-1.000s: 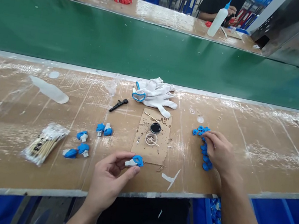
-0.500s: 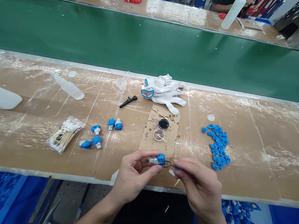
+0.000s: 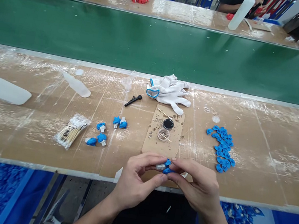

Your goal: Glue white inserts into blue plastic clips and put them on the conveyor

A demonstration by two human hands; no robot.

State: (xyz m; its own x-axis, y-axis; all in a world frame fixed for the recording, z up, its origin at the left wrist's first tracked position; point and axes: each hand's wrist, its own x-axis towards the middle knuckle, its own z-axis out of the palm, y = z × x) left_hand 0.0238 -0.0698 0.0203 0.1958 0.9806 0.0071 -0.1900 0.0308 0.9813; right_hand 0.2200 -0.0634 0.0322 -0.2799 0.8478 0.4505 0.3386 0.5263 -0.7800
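At the near edge of my bench (image 3: 262,147), I hold a blue-and-white piece (image 3: 168,170) in my fingertips: my left hand (image 3: 139,181) pinches its pale end, my right hand (image 3: 199,185) its blue end, though whether over anything else I cannot tell. Five similar pieces (image 3: 102,138) lie to the left, blue caps (image 3: 226,163) to the right, gloves (image 3: 167,93) beyond the stained card (image 3: 148,147).

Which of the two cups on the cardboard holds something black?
The farther cup, toward the white gloves. The nearer cup, toward the left hand and right hand, looks clear, with a stick over its rim.
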